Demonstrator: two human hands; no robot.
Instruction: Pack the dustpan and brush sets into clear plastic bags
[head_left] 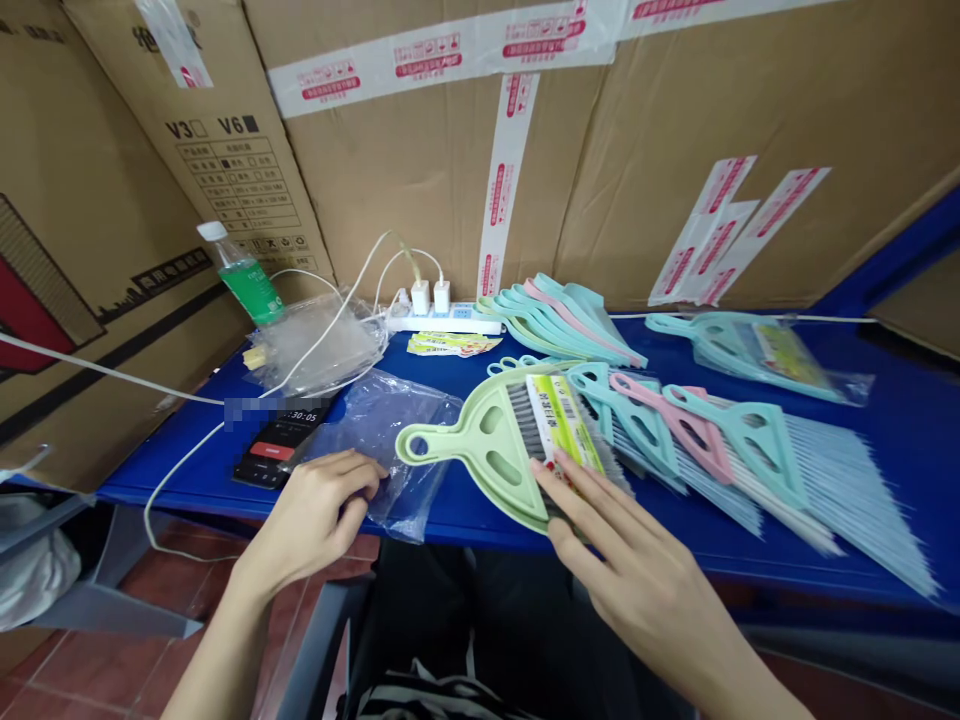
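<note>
A green dustpan (495,455) with a small brush lies flat near the table's front edge, its handle pointing left. Across the brush's grey bristles runs a yellow-green label card (562,420). My right hand (615,540) rests with fingers stretched out on the card and the pan's right part. On the left, my left hand (326,500) touches a clear plastic bag (409,500), its fingers curled together at the bag's left side; what they pinch is too small to make out. Part of the bag lies beneath the dustpan handle.
Blue and pink brushes (765,450) lie overlapped at the right. Behind are stacked dustpans (570,320), a bagged dustpan set (780,350), labels (454,344) and a power strip (450,320). A phone (281,440), clear bags (319,340), cables and a green bottle (251,285) stand left.
</note>
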